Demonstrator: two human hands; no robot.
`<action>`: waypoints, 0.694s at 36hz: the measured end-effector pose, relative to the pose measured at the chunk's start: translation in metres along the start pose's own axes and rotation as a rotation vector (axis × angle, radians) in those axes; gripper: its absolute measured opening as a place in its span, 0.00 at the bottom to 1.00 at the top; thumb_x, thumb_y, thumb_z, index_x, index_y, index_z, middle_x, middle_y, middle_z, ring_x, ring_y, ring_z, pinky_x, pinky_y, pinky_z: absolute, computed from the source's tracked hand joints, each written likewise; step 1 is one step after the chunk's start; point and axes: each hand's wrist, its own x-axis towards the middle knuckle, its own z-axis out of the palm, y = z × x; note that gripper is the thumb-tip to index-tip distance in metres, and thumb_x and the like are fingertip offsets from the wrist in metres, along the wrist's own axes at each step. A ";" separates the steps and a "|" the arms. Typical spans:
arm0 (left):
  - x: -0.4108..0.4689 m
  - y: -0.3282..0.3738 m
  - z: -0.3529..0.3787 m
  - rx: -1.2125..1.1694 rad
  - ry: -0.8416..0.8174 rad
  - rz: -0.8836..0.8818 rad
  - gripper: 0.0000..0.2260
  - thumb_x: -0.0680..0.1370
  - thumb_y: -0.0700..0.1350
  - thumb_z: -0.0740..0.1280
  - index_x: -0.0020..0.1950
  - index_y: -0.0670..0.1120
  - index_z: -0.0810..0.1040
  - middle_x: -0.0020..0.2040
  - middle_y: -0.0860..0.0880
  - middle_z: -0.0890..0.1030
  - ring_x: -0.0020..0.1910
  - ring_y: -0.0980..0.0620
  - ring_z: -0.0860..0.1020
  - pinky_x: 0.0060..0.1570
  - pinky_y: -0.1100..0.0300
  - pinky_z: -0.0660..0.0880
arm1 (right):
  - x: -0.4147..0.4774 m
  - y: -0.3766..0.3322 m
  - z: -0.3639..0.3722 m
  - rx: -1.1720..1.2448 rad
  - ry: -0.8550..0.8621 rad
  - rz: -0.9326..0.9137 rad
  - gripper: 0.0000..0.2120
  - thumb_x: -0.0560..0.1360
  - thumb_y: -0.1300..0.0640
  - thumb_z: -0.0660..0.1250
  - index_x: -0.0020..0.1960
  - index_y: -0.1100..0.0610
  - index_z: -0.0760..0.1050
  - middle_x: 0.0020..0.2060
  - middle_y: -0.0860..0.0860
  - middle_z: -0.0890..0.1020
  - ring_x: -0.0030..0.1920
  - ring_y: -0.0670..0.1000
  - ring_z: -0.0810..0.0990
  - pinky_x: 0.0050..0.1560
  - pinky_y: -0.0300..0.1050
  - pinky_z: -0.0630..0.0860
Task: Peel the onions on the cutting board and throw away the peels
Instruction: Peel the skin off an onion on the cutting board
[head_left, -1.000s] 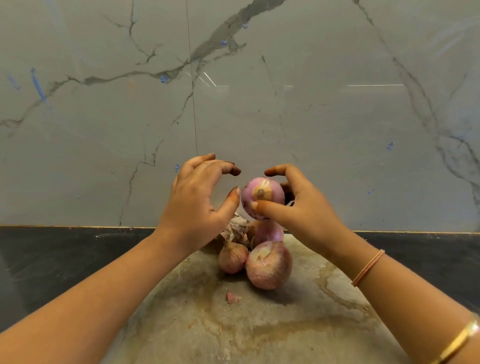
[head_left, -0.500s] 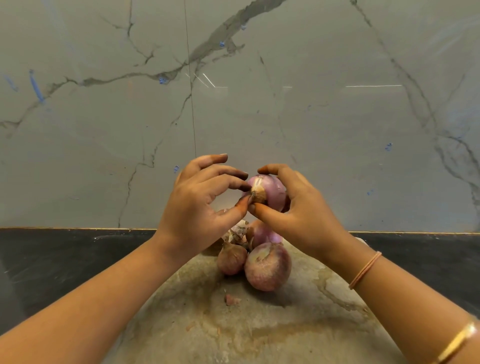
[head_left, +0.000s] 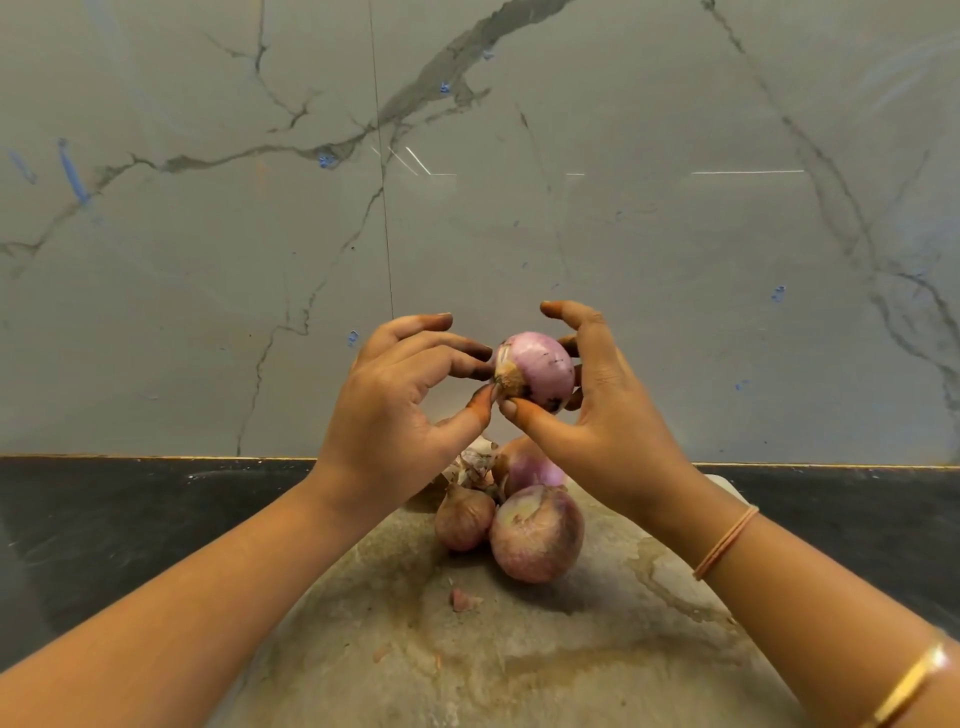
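The right hand (head_left: 597, 426) is cupping a purple onion (head_left: 540, 366) in curled fingers (head_left: 569, 314) above the cutting board (head_left: 597, 649), the left hand (head_left: 395, 415) pinching its root end (thumb below); three more onions (head_left: 535, 535) are lying on the board's far part beside peel scraps (head_left: 472, 462)

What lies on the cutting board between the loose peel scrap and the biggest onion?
Head view: only bare, stained cutting board separates peel scrap from biggest onion.

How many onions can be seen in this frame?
4. The held onion is in the right hand, above the cutting board. On the board: large onion in front, small onion left of it, rear onion behind. More may lie hidden behind.
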 end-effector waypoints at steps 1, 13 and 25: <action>0.000 0.000 0.000 -0.001 0.003 0.000 0.12 0.73 0.51 0.67 0.48 0.45 0.83 0.49 0.57 0.79 0.60 0.53 0.74 0.62 0.69 0.65 | 0.000 0.000 0.000 -0.003 -0.007 0.003 0.32 0.73 0.54 0.72 0.69 0.43 0.59 0.60 0.47 0.70 0.56 0.47 0.74 0.49 0.27 0.74; 0.000 0.003 0.001 -0.076 0.080 -0.075 0.10 0.73 0.49 0.66 0.44 0.44 0.83 0.51 0.56 0.80 0.63 0.51 0.73 0.63 0.66 0.65 | -0.003 -0.004 0.002 -0.048 -0.125 -0.011 0.30 0.75 0.55 0.70 0.72 0.48 0.61 0.61 0.46 0.70 0.55 0.44 0.74 0.55 0.26 0.71; -0.001 0.005 0.006 -0.113 0.092 -0.124 0.09 0.71 0.49 0.66 0.40 0.45 0.80 0.53 0.57 0.78 0.64 0.52 0.71 0.63 0.70 0.63 | -0.005 -0.004 0.004 -0.046 -0.136 -0.025 0.29 0.74 0.55 0.71 0.72 0.51 0.63 0.60 0.48 0.73 0.57 0.46 0.75 0.56 0.29 0.73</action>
